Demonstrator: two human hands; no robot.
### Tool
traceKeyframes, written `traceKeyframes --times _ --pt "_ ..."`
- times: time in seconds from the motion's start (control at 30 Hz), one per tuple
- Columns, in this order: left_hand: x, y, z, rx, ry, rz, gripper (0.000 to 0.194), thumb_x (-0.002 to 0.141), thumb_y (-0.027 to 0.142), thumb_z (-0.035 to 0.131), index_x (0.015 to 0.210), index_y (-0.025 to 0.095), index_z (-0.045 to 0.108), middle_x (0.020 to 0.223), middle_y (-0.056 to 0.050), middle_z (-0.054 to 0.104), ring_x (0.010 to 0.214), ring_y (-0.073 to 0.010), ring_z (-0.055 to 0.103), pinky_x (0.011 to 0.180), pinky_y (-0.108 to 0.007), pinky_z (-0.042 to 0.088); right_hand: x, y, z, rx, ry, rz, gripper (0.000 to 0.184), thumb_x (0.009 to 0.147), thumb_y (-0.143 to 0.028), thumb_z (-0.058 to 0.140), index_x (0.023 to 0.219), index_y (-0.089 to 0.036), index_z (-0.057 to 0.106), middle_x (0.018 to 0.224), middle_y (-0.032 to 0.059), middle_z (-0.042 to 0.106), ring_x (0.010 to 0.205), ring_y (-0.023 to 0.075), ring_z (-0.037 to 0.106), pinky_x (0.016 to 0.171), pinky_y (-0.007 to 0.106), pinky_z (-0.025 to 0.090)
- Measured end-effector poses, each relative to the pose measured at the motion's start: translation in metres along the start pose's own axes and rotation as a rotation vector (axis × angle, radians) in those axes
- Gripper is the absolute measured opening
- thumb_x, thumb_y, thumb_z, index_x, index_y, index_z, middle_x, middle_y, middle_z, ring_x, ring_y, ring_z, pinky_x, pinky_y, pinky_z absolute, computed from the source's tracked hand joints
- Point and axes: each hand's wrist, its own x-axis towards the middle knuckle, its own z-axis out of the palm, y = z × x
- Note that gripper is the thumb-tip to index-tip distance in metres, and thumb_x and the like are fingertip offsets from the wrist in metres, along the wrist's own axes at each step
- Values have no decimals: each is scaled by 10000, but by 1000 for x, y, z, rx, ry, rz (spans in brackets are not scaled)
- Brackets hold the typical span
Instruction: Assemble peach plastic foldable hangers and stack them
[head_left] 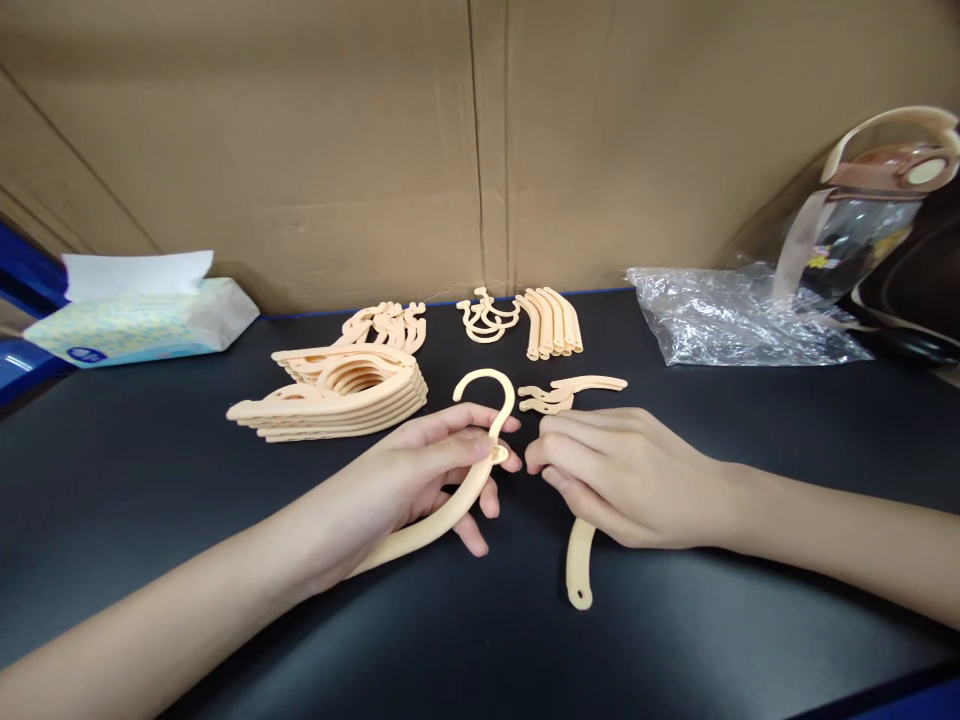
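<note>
My left hand (pixel 427 465) is closed on a partly joined clothes hanger, pinching it where the cream hook (pixel 504 385) meets one curved arm (pixel 442 525). The hook points up, and the arm runs down under my palm. Close by on the right, my right hand (pixel 630 475) is curled with its knuckles up, around a separate hanger arm (pixel 580 570). Only that arm's lower end, with a small hole, sticks out below the hand; my fingertips are partly hidden. Just behind my right hand lie a few loose hanger pieces (pixel 559 393) on the black table.
Folded hangers (pixel 337 400) are stacked at left, with loose parts (pixel 386 325) behind. Hooks (pixel 487 315) and a row of hanger arms (pixel 551 322) lie at the back. A tissue pack (pixel 150 320) is far left; a plastic bag (pixel 735 320) and a bottle (pixel 862 235) are at right.
</note>
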Motion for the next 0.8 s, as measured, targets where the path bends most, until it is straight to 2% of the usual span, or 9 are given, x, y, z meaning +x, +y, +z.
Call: traceKeyframes --times 0.07,0.23,0.37,0.47,0.63,0.8 --pt "0 0 0 -8 1 -1 131 969 179 586 1065 165 673 907 -40 664 688 -130 614 541 -234 626 0 0 -1 65 18 -66 235 946 -168 391 886 -157 618 733 16 577 645 152 477 628 274 410" --pt "0 0 0 0 9 -7 157 971 170 583 1104 171 667 909 -36 665 688 -129 617 530 -228 623 -1 -2 0 160 -56 -177 181 840 -216 453 774 -173 615 734 28 559 659 163 432 597 296 376" --pt "-1 0 0 11 -6 -1 145 974 183 587 1093 165 668 913 -36 665 684 -124 617 542 -230 627 0 0 3 -6 -19 -155 289 976 -184 420 768 -162 619 709 18 575 663 156 463 627 293 379" --pt "-1 -1 0 -2 -27 0 140 973 188 591 1087 169 669 929 -37 666 695 -126 627 549 -229 629 1 4 6 -137 13 -123 433 1071 -267 349 764 -148 631 682 13 592 654 149 503 650 286 384" --pt "-1 -1 0 4 -38 -7 147 975 189 588 1093 163 672 940 -44 669 695 -124 631 547 -223 627 -1 9 8 -206 18 -83 554 1091 -383 291 683 -165 595 626 -3 597 574 133 535 617 276 375" --pt "-1 -1 -1 -2 -34 -7 148 972 175 586 1090 160 674 927 -41 668 683 -118 625 541 -216 622 -4 8 5 -226 37 -44 544 1091 -389 303 657 -180 555 534 -30 543 440 111 429 503 288 275"
